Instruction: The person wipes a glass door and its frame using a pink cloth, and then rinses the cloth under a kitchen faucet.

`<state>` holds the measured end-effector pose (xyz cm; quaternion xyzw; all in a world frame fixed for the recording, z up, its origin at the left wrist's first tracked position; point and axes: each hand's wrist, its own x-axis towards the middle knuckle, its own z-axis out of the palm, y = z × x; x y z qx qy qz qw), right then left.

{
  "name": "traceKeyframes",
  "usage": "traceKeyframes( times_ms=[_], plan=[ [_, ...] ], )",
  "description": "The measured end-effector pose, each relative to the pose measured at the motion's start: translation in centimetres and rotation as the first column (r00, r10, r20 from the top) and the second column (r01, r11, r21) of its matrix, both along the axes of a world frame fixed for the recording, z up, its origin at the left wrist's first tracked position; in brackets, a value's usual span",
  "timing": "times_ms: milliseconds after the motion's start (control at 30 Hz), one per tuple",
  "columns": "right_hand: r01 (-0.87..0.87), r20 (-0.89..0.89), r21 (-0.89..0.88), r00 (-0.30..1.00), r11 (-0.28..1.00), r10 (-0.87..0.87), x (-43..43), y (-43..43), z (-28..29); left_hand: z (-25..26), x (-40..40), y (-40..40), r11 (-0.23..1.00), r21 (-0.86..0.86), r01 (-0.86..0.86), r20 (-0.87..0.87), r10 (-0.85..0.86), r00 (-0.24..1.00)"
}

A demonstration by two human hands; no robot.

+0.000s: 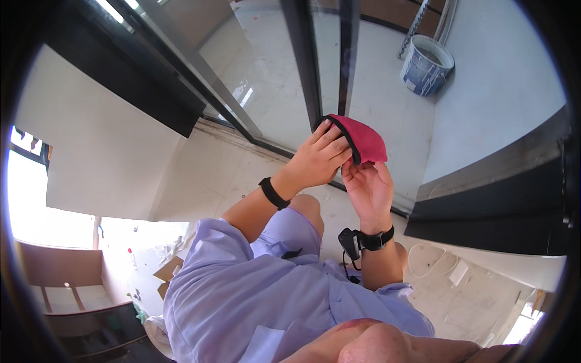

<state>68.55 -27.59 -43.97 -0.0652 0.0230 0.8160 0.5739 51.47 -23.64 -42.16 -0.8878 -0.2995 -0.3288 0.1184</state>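
Note:
A pink-red cloth point(361, 136) with a black border is held up in front of the dark frame of a glass door. My left hand point(321, 156) lies along the border, its fingers spread over the cloth's near side. Palm up, my right hand point(370, 188) grips the lower edge with its fingertips. The cloth covers part of the fingers of both hands. A black band point(274, 194) circles the left wrist. On the right wrist a strap carries a small black device point(349, 242) with a cable.
The glass door point(268, 81) has dark frame bars point(305, 54). Beyond it a paint-smeared bucket point(426, 66) stands by the white wall point(494, 77). A white cable point(431, 261) lies on the floor at right. At lower left are a cardboard box point(168, 272) and brown furniture point(63, 267).

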Motion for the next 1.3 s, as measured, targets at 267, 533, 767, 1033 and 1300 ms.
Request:
traceKeyframes(
  times_ms=[267, 533, 767, 1033, 1300],
  plan=[
    [0.083, 0.3, 0.47, 0.921, 0.879, -0.247, -1.3, -1.5, 2.7, 0.6, 0.2, -2.6, 0.947, -0.269, 0.175, 0.46, -0.033, 0.887],
    [-0.045, 0.641, 0.684, 0.514, 0.728, -0.57, -2.1, -3.3, 3.3, 1.5, 0.7, -7.1, 0.571, -0.194, 0.798, 0.955, 0.294, 0.022],
    [-0.547, 0.597, 0.64, -0.088, 0.539, -0.797, -3.5, -6.3, 17.4, 11.7, -0.6, -8.0, 0.468, 0.157, 0.87, 0.564, 0.68, -0.468],
    [-0.683, 0.732, 0.546, 0.107, 0.485, -0.673, -3.7, -8.6, 30.6, 24.4, -4.5, -9.4, 0.604, -0.05, 0.795, 0.73, 0.566, -0.383],
    [-0.494, 0.72, 0.571, 0.685, 0.656, -0.11, -3.4, -7.5, 41.7, 35.8, -7.6, -12.3, 0.509, 0.253, 0.823, 0.634, 0.555, -0.539]
  ],
)
